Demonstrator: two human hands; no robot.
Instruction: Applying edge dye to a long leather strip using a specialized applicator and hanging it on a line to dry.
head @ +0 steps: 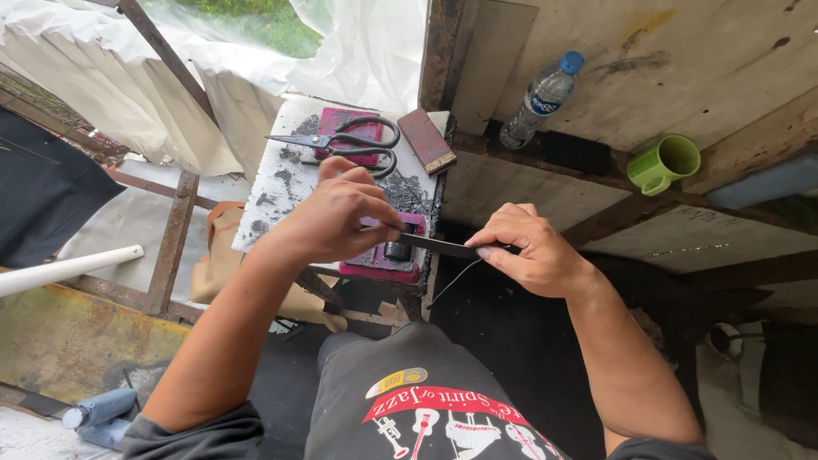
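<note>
Head view, black strip (443,246) pinched between left hand (336,220), right hand (528,247)

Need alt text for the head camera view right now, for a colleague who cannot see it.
Both hands hold a thin black strip over a small white work surface: left hand pinching one end, right hand gripping the other. Behind lie black scissors, a plastic water bottle and a green mug.

A clear plastic water bottle (540,100) with a blue cap is lying tilted on the pale board at upper right, wearing a blue and white label band (543,103) around its middle, near the green mug (665,163).
</note>
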